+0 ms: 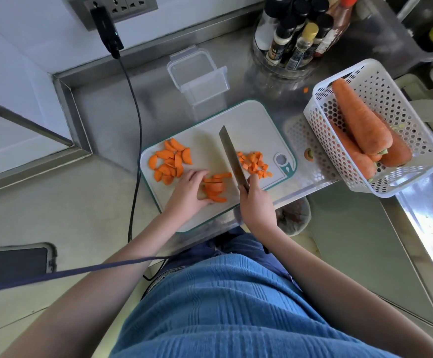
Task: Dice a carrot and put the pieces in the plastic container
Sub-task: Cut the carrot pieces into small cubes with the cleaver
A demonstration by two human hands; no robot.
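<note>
On the white cutting board (251, 120) lie half-moon carrot slices (170, 161) at the left and small diced carrot pieces (254, 164) at the right. My left hand (190, 188) curls round a small stack of carrot slices (215, 188) near the board's front edge. My right hand (255, 200) grips the handle of a knife (232, 156), whose blade points away from me between the stack and the dice. The clear plastic container (197, 73) stands behind the board, with nothing visible inside.
A white perforated basket (396, 104) with whole carrots (360, 117) sits at the right on the steel counter. A round rack of spice bottles (295, 40) stands at the back. A black cable (135, 140) hangs from the wall socket. A carrot end (308, 154) lies beside the board.
</note>
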